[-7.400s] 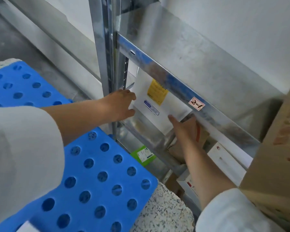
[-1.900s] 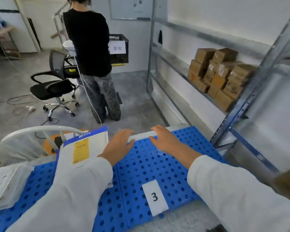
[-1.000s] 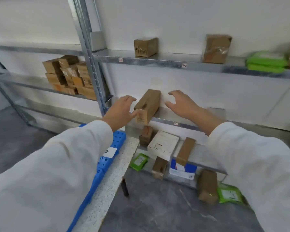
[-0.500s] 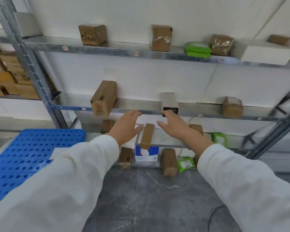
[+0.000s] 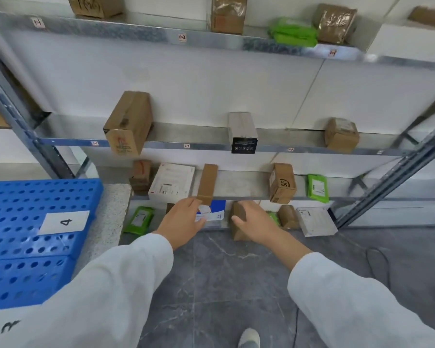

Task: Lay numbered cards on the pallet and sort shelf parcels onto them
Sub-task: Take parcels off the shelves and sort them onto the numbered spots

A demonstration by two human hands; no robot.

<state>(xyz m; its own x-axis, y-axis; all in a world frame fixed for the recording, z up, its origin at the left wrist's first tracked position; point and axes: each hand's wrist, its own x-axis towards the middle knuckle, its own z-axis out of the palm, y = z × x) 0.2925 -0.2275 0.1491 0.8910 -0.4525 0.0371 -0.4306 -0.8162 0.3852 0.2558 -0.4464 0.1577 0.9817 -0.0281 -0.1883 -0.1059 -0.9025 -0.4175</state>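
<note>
Both arms reach for the lowest tier of the galvanised steel rack (image 5: 161, 145); the left hand (image 5: 183, 221) has its fingers loosely extended and released, their tips at the flat blue-and-white mailer (image 5: 215, 216), though contact cannot be told; the right hand (image 5: 258, 223) lies against a small brown cardboard box (image 5: 237, 232), thumb across its near face, and whether its fingers have clenched round it cannot be told. That box stands on the bottom tier, well apart from the blue perforated plastic pallet (image 5: 23, 194), where paper card 4 (image 5: 64, 222) and card 3 (image 5: 8, 325) lie flat and bare.

The likeliest slip, as I judge it: a narrow kraft carton (image 5: 207, 182) juts over the edge of the tier just above the left hand; a raised wrist could knock it down. The mailer looks smooth and thin, so it may slide out of a pinch; the green poly bag (image 5: 138, 219) beside it is soft and glossy and could be dragged along. The loose paper cards could shift under a parcel set down carelessly. A dark cable (image 5: 377, 259) on the grey marbled floor could catch a foot.
</note>
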